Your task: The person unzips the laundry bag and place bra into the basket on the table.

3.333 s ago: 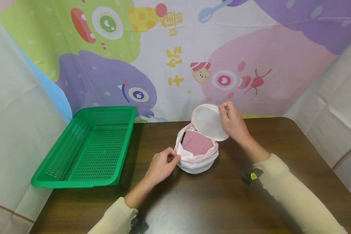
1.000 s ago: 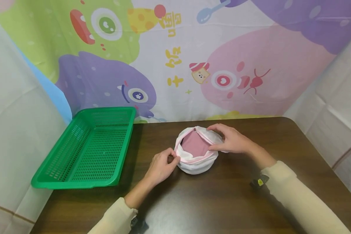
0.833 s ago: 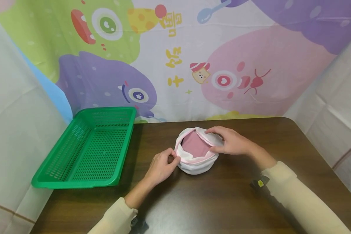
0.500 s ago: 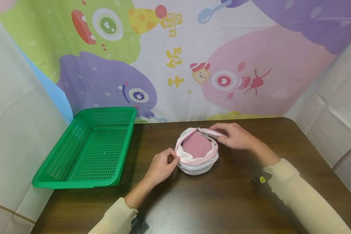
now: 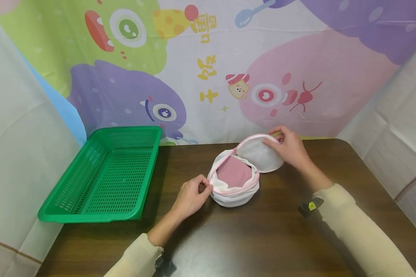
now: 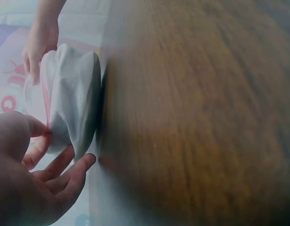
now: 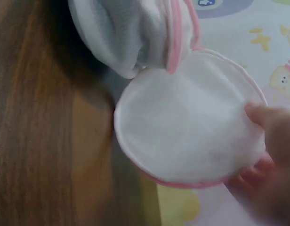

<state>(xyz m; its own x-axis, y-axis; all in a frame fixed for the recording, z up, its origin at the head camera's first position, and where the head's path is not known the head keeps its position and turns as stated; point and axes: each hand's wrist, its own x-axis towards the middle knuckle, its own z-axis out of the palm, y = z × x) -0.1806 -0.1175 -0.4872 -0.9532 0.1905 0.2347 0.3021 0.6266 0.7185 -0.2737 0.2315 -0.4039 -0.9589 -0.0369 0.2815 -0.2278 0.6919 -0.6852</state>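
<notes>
Mesh laundry bag (image 5: 234, 199): on the brown table (image 5: 249, 238), round lid (image 5: 258, 156) standing open, pink fabric (image 5: 234, 171) inside
Left hand (image 5: 191, 196): pinching the bag's rim
Right hand (image 5: 290, 149): pinching the lid's edge
Green basket (image 5: 121, 179): well left

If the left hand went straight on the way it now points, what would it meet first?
Probably the white mesh bag, whose pink rim the left hand pinches; whether it would pass over is unclear.

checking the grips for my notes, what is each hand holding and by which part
The white bag: the left hand pinches its pink rim; the right hand holds its open lid by the outer edge.
</notes>
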